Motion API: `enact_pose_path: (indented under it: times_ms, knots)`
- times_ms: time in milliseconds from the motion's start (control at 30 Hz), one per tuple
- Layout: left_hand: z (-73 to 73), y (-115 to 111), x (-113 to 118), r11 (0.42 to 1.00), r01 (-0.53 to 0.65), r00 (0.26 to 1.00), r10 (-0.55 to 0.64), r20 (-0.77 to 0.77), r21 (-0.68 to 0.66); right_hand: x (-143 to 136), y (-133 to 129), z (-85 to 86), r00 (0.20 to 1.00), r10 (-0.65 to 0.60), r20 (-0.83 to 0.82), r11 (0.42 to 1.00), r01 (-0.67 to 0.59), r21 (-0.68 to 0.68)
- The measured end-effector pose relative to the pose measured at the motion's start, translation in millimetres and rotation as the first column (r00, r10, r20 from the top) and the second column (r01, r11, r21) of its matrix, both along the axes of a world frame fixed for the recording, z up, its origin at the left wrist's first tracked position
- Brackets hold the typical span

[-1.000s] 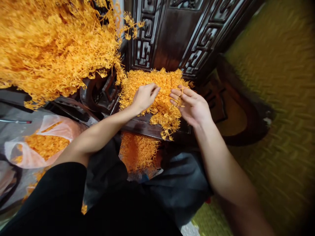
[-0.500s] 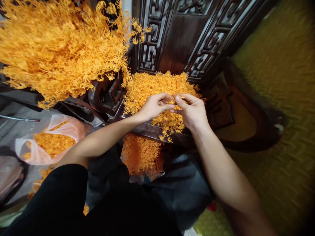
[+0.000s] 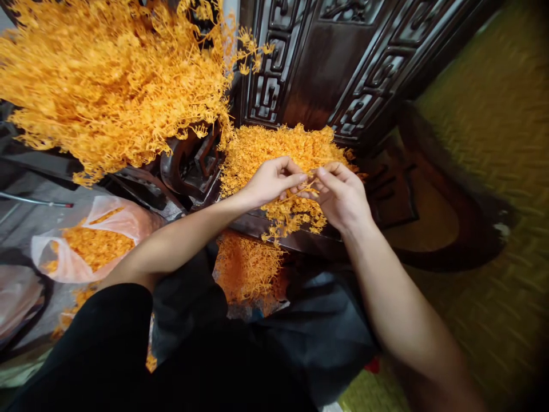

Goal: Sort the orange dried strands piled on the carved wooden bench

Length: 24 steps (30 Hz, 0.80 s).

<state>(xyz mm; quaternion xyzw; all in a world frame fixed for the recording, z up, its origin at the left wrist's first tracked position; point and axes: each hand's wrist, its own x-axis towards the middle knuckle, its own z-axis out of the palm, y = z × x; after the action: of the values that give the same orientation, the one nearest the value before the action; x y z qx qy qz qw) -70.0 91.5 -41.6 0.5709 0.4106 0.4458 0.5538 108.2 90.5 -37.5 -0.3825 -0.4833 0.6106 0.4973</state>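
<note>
Between my two hands is a small orange plastic flower sprig (image 3: 310,186), thin and partly hidden by the fingers. My left hand (image 3: 274,180) is closed in a pinch at its left end. From the other side, my right hand (image 3: 345,194) pinches it between thumb and fingers. Just beneath and behind both hands lies a pile of the same orange plastic sprigs (image 3: 274,146), spread over a dark carved wooden seat (image 3: 253,226). Some sprigs hang over the seat's front edge.
A bigger heap of orange sprigs (image 3: 115,86) rises at the upper left. A plastic bag (image 3: 122,214) of orange pieces sits on the floor at left. Between my knees stands another orange batch (image 3: 246,269). The carved chair back (image 3: 315,68) stands behind the pile.
My hands have drawn slightly apart, and more of the orange sprig shows between them. The whole view has shifted a little, so the surroundings appear further right.
</note>
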Motion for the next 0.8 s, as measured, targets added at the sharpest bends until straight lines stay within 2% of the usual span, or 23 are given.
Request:
enact_pose_path:
  times_ms: [133, 367, 433, 500, 567, 667, 733, 800]
  knots:
    - [1.6, -2.9, -1.5, 0.997, 0.009, 0.999, -0.004, -0.053, 0.078, 1.8, -2.1, 2.0, 0.999, 0.034, 0.032, 0.999, -0.034, -0.022]
    - [7.9, -6.2, -6.3, 0.993, 0.105, 0.994, -0.103, -0.040, 0.050, 2.9, -7.7, 7.5, 0.997, 0.074, 0.024, 0.997, -0.073, -0.035]
    - [8.3, -5.3, -10.9, 0.988, 0.135, 0.982, -0.123, -0.142, 0.080, 5.5, -8.3, 5.7, 0.996, 0.050, 0.079, 0.998, -0.047, -0.032]
    - [6.4, -3.5, -15.9, 0.975, 0.127, 0.946, -0.064, -0.318, 0.181, 9.4, -9.0, 3.5, 0.976, 0.029, 0.218, 0.999, -0.031, 0.006]
    - [2.2, -2.0, -19.6, 0.926, 0.131, 0.862, 0.070, -0.502, 0.354, 12.8, -10.5, 1.8, 0.893, -0.013, 0.450, 0.992, -0.045, 0.118]
    - [-4.8, -2.6, -20.2, 0.816, 0.213, 0.715, 0.245, -0.654, 0.538, 13.6, -13.4, 0.2, 0.657, -0.191, 0.730, 0.915, -0.151, 0.375]
    - [-6.9, -5.1, -17.7, 0.789, 0.240, 0.675, 0.284, -0.681, 0.566, 11.8, -14.7, -0.9, 0.547, -0.308, 0.779, 0.831, -0.244, 0.500]
    - [-5.5, -8.2, -14.7, 0.783, 0.231, 0.685, 0.290, -0.668, 0.578, 10.4, -15.0, -1.8, 0.509, -0.386, 0.769, 0.763, -0.292, 0.576]
